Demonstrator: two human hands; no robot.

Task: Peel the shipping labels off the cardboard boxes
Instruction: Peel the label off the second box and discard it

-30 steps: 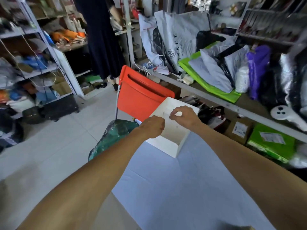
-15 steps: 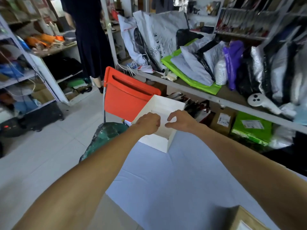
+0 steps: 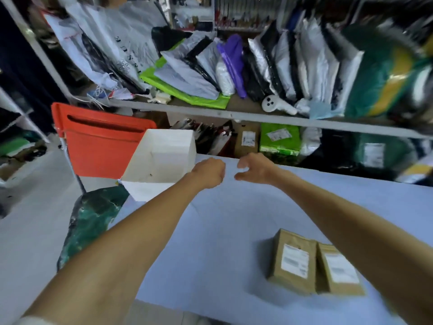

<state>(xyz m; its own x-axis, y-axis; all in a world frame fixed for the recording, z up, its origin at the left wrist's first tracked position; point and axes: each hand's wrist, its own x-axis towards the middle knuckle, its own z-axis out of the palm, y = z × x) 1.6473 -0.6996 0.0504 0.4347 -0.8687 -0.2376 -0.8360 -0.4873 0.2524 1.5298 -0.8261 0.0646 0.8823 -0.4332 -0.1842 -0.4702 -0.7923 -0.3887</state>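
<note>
Two brown cardboard boxes lie side by side on the table's near right. The left box (image 3: 278,252) and the right box (image 3: 351,288) each carry a white shipping label (image 3: 294,260) (image 3: 342,268) on top. My left hand (image 3: 207,172) is curled into a fist with nothing visible in it, just right of the white open bin (image 3: 145,193). My right hand (image 3: 251,170) hovers beside it over the cloth, fingers loosely bent and empty. Both hands are far from the boxes.
The table wears a pale blue cloth (image 3: 210,242). A red chair (image 3: 100,146) and a dark green bag (image 3: 93,219) stand off the left edge. Behind runs a shelf (image 3: 234,113) packed with mailer bags, with more parcels beneath it.
Both hands have come away from over the white bin and moved right above the cloth. The view swung right and down, which brought the two cardboard boxes into sight.
</note>
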